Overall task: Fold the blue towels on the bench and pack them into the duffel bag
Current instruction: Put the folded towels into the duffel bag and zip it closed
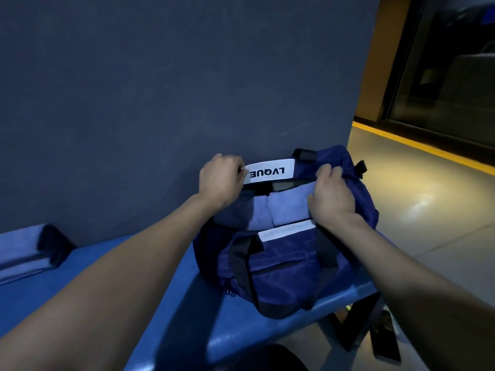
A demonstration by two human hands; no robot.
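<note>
Hands: left hand curled over the far rim of the duffel bag, pinching the fabric next to the white label; right hand gripping the bag's rim at the right end of the opening. Both closed on bag cloth, neither on a towel.
Towels in bag: two folded blue towels lie side by side in the open mouth, between the two hands and just below them; right one touches the right hand's thumb side.
Bag: sits on the bench against the wall, mouth held apart, black straps hanging down the near side.
Remaining towel: another folded blue towel well to the left of the left hand, on the bench, not packed yet.
Step, my read: spreading or settling the opening round the packed towels; task partly done.
Risk 1: bag is soft, and the rim may sag shut if either hand lets go, then the next towel snags on the edge.
Risk 2: towels sit high in the mouth; closing now could catch towel cloth. I can't see a zip clearly.
Risk 3: bag is near the bench's right end; a hard pull by the right hand could tip it off toward the floor.
Risk 4: stuffing the last towel on top may undo the folds below.
</note>
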